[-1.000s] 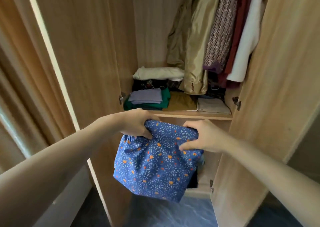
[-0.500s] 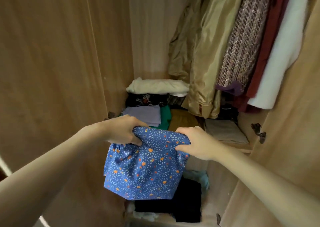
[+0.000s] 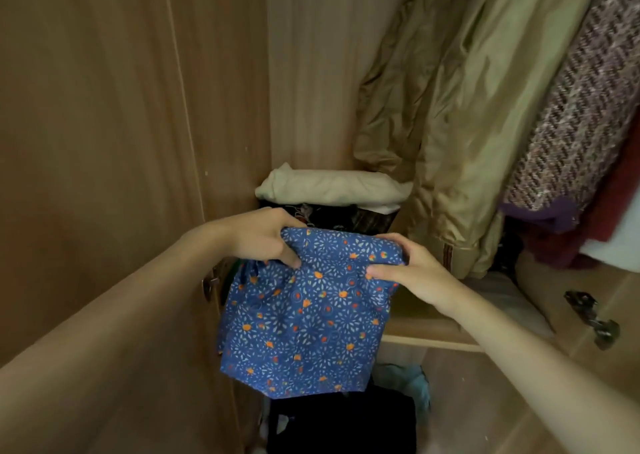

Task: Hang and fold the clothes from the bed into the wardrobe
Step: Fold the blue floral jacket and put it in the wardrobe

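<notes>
Wardrobe (image 3: 121,124) interior fills the view, its wooden side panel on the left and back wall behind. Hanging at upper right are an olive jacket (image 3: 460,134), a woven patterned coat (image 3: 585,114) and a dark red garment (image 3: 609,218). On the shelf (image 3: 426,332) sits a stack topped by a folded cream cloth (image 3: 332,186); dark clothes (image 3: 343,422) lie in the compartment below. Folded blue floral garment (image 3: 301,318) hangs in front of the shelf edge, its long axis vertical, folded top edge level and facing the stack, lower edge free above the dark clothes. Bare shelf lies to its right, under the jacket hem. The left hand (image 3: 263,237) pinches the top left corner, thumb in front; the right hand (image 3: 412,273) grips the top right corner likewise.
</notes>
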